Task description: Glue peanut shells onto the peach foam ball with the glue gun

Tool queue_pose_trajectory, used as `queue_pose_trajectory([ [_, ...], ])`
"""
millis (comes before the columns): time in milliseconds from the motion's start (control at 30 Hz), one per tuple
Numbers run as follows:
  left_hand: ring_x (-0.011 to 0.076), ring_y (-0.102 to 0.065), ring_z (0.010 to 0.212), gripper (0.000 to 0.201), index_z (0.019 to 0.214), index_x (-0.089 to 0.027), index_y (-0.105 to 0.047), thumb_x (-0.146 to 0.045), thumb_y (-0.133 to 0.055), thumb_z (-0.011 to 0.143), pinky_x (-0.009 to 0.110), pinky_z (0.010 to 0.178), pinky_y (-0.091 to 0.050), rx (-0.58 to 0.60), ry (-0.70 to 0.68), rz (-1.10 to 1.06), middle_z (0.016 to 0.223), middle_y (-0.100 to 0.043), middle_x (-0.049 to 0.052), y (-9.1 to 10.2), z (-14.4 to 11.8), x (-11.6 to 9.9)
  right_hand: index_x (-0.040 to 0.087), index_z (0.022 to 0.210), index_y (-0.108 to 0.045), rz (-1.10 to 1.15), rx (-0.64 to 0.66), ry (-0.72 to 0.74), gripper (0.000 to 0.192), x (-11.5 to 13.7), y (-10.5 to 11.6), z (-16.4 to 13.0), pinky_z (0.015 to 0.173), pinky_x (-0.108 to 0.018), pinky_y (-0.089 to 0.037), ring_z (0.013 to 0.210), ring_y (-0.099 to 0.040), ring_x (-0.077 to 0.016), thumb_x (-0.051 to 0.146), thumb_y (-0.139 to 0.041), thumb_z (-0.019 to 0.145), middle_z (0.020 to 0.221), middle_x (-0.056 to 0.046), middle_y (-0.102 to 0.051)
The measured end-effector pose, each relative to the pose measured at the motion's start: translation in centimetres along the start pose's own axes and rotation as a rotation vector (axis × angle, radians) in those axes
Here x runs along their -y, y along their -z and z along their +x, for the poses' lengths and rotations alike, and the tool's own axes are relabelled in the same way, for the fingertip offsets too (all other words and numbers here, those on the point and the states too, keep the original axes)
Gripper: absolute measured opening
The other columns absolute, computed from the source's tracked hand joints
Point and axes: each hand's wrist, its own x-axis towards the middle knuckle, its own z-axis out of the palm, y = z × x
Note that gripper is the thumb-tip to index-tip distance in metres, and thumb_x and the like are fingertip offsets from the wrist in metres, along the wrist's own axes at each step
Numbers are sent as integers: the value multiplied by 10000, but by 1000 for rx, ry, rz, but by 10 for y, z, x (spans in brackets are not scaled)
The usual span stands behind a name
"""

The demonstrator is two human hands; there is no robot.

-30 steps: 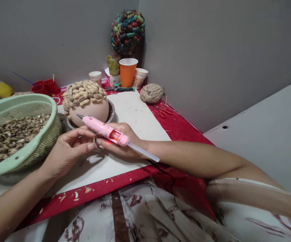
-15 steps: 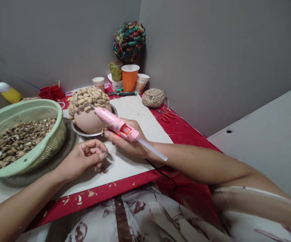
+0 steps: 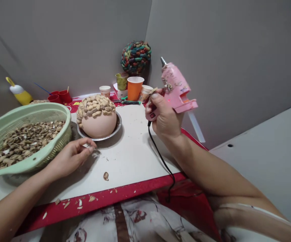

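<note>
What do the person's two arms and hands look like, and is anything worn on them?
Both forearms are bare, with no sleeve reaching the wrist. The left hand and the right hand wear no gloves, and no rings, bracelets or watch can be seen. The nails of the left fingers look short and unpainted. Near the right upper arm, only the edge of a light floral garment shows.

The pale green plastic colander (image 3: 34,111) full of peanut shells runs off the left edge. The right hand (image 3: 164,117) covers the grip of the pink hot glue gun (image 3: 175,89), and the orange paper cup (image 3: 134,88) hides part of the small cup behind it. What the left hand (image 3: 71,158) pinches is too small to tell.
</note>
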Motion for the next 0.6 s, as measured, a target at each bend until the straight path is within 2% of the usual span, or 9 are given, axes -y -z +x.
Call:
queue_pose_trajectory([
  [100, 101, -335, 397, 392, 940, -197, -676, -581, -687, 864, 208, 393, -263, -66, -16, 21, 466, -400, -77, 0, 3, 0, 242, 1006, -541, -49, 84, -44, 451, -2, -4, -11, 483, -213, -380, 582, -527, -105, 672, -635, 904, 703, 45, -497],
  [200, 88, -302, 437, 365, 732, -200, -651, -529, -673, 888, 212, 410, -237, -127, -106, 129, 494, -375, -63, 0, 3, -2, 235, 1006, -565, -70, 153, -94, 442, 2, -11, -25, 512, -214, -418, 603, -538, -104, 658, -648, 907, 725, 34, -525],
  [300, 84, -299, 487, 428, 567, -191, -549, -423, -691, 897, 218, 446, -238, -199, -206, 244, 507, -374, -51, -1, 1, -3, 228, 972, -576, -58, 164, -142, 432, 7, -16, -34, 528, -242, -462, 606, -556, -116, 626, -715, 876, 747, 16, -567],
  [367, 77, -316, 506, 392, 567, -189, -557, -355, -719, 883, 214, 464, -245, -262, -240, 289, 520, -409, -55, -1, 0, -3, 218, 945, -586, -55, 189, -157, 436, 10, -17, -37, 539, -268, -484, 613, -571, -133, 610, -753, 853, 748, 0, -588],
  [433, 72, -383, 540, 221, 671, -196, -663, -287, -750, 854, 201, 499, -292, -296, -274, 284, 574, -505, -61, -3, 0, -2, 216, 911, -586, -72, 215, -175, 456, 11, -17, -39, 551, -288, -495, 618, -577, -147, 622, -776, 827, 734, -9, -596],
  [500, 84, -482, 595, 51, 828, -206, -757, -249, -781, 816, 199, 553, -373, -212, -306, 257, 685, -628, -43, -7, -1, -2, 220, 875, -573, -93, 228, -204, 494, 11, -17, -40, 566, -299, -503, 617, -575, -153, 657, -789, 794, 714, -8, -594],
  [600, 136, -592, 655, 193, 987, -207, -808, -283, -796, 810, 236, 614, -477, 97, -320, 274, 864, -727, 42, -15, -4, -3, 221, 865, -562, -89, 241, -222, 519, 10, -18, -41, 595, -305, -518, 621, -571, -152, 674, -797, 767, 713, -7, -590],
])
